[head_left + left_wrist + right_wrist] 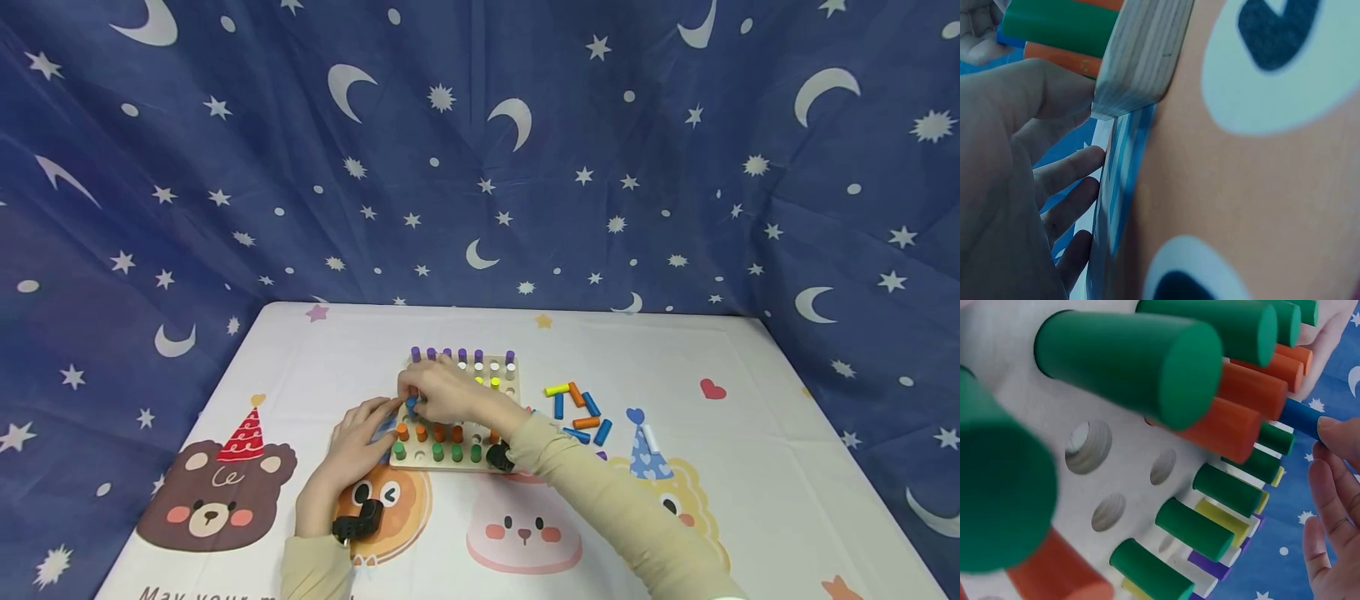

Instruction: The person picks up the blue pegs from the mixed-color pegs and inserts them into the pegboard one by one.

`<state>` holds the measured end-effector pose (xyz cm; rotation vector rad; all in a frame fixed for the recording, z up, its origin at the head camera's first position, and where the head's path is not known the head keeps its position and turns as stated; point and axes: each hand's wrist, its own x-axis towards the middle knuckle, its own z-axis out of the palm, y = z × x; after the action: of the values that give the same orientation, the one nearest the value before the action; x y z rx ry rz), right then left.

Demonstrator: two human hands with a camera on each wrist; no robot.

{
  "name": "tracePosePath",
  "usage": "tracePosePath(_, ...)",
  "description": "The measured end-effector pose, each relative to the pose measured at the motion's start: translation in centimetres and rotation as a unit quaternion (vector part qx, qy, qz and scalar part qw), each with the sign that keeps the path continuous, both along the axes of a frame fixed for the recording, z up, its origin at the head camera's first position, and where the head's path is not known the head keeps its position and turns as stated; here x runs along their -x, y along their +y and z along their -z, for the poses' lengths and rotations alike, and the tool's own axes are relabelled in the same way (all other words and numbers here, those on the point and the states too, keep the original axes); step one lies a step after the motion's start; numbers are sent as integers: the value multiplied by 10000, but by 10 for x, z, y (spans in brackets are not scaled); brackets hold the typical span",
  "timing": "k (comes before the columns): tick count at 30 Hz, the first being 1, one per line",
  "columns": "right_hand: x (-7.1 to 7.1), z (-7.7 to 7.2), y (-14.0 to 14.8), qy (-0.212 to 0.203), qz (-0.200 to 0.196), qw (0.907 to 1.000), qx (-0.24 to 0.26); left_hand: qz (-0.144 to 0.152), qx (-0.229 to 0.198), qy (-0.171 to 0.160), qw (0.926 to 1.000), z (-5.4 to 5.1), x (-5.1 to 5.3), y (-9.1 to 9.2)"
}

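A wooden pegboard (450,468) lies on the table with rows of coloured pegs standing in its holes. My right hand (442,392) is over the board's left part. Its thumb and fingers pinch a blue peg (1300,419), which stands beyond the orange pegs (1254,387) in the right wrist view. Whether that peg sits fully in a hole is hidden. My left hand (354,442) rests along the board's left edge with fingers extended. In the left wrist view the thumb touches the board's side, close to a green peg (1063,28).
Loose blue, orange and yellow pegs, among them an orange peg (586,423), lie right of the board. A white peg (650,438) lies farther right. The cartoon-print tablecloth (787,500) ends at a blue star-patterned curtain (480,167) behind.
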<state>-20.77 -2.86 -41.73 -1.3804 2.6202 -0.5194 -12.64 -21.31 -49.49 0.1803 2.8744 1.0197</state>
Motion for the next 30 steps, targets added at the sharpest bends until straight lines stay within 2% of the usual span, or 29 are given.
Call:
tracePosePath(6,1,6,-4,36,20,10000,-14,4,8,4,10000,-1,1,1)
tracePosePath(15,2,14,-10,-157,141,9998,33,-8,46,50,10000,-1,0,0)
tracePosePath(30,0,20,-11,-131,193,9997,-76,-24,4,-15,10000,0,1,-1)
